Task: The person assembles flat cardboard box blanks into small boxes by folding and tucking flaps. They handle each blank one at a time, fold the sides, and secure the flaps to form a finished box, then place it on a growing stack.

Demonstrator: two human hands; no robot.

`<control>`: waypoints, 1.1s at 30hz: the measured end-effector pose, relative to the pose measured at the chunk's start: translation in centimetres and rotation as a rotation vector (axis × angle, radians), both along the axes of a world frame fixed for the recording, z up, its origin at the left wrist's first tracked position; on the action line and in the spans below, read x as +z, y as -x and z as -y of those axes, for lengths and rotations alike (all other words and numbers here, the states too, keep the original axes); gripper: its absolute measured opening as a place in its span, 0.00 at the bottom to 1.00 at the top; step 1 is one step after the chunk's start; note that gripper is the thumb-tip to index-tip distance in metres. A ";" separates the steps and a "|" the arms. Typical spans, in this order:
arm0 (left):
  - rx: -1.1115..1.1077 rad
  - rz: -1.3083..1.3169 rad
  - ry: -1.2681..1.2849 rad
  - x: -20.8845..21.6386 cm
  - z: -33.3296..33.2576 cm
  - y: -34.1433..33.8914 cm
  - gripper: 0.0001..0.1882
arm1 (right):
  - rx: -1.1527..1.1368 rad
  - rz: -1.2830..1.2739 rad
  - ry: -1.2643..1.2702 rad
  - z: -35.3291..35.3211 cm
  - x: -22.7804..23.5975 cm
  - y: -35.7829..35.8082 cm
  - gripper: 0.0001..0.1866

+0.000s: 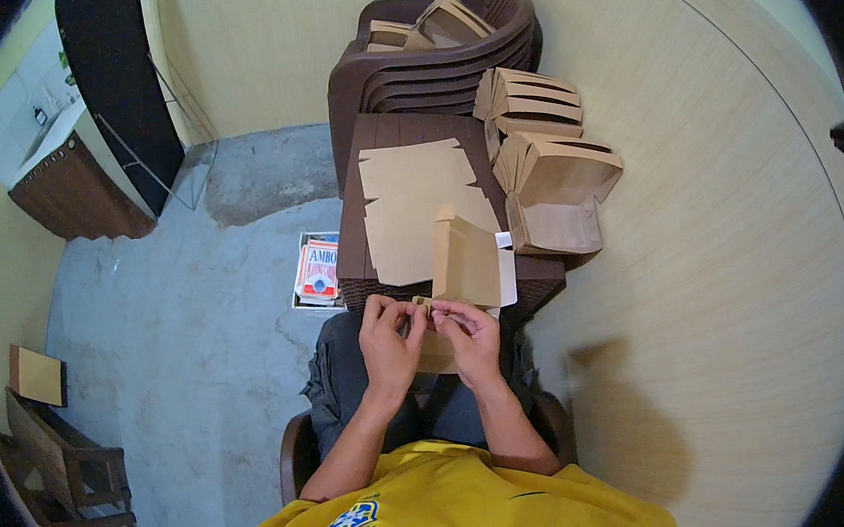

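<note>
A partly folded brown cardboard box (466,263) stands over my lap at the table's near edge, its tall panel raised and a white inner flap showing at its right. My left hand (386,345) pinches a small folded tab at the box's near left corner. Close beside it, my right hand (472,337) is closed on the same corner, fingertips almost meeting those of the left. The fingers partly cover the tab. Beyond the box, flat die-cut cardboard sheets (410,179) lie on the brown table (350,245).
Nested folded cardboard boxes (551,192) stand along the table's right side, by the wall. Behind the table are stacked brown plastic chairs (352,89) with more boxes on top. A white container (301,299) with a printed red-and-blue pack sits left of the table. Wooden furniture (68,465) stands far left.
</note>
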State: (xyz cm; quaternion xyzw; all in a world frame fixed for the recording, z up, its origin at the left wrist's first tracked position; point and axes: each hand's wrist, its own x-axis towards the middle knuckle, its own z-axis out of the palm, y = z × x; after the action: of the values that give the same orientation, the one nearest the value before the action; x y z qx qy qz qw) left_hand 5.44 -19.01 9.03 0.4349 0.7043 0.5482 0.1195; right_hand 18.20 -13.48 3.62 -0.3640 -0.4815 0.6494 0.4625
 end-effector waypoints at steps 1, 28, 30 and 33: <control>-0.019 0.000 0.000 0.0 0.0 0.0 0.08 | -0.010 -0.039 0.048 0.0 -0.1 0.0 0.16; -0.131 -0.214 -0.091 -3.6 1.5 1.8 0.23 | -0.040 0.246 -0.286 2.5 -2.2 4.1 0.09; -0.123 -0.205 -0.130 -3.7 1.6 1.5 0.22 | -0.071 0.361 -0.329 2.7 -2.5 4.5 0.07; -0.112 -0.215 -0.202 -3.8 1.4 1.5 0.20 | -0.114 0.225 -0.187 2.6 -2.6 5.0 0.06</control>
State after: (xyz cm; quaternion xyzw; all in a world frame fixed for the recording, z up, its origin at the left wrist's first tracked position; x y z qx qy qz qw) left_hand 3.95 -20.42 5.23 0.5395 0.6291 0.5588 0.0295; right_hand 13.24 -16.10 1.06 -0.4166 -0.5671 0.5296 0.4736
